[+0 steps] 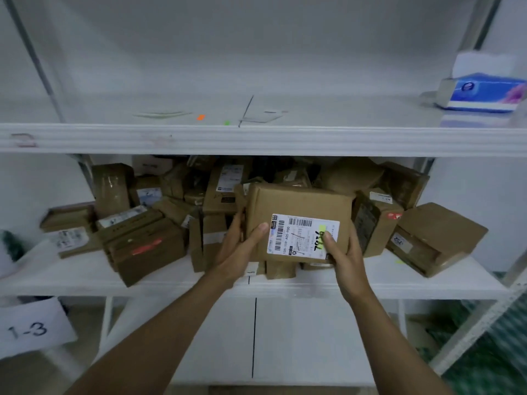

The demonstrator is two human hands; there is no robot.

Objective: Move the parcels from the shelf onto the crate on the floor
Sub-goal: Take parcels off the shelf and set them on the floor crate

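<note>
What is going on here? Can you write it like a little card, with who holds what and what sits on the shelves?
Held thing: brown parcel with a white label, held in front of the pile
Left hand: grips the parcel's left edge, thumb on the front
Right hand: grips its lower right corner, thumb on the label
Middle shelf: many other parcels, jumbled
Top shelf: blue tissue box at the right
Paper sign: reads 1-3
Crate: not in view
</note>
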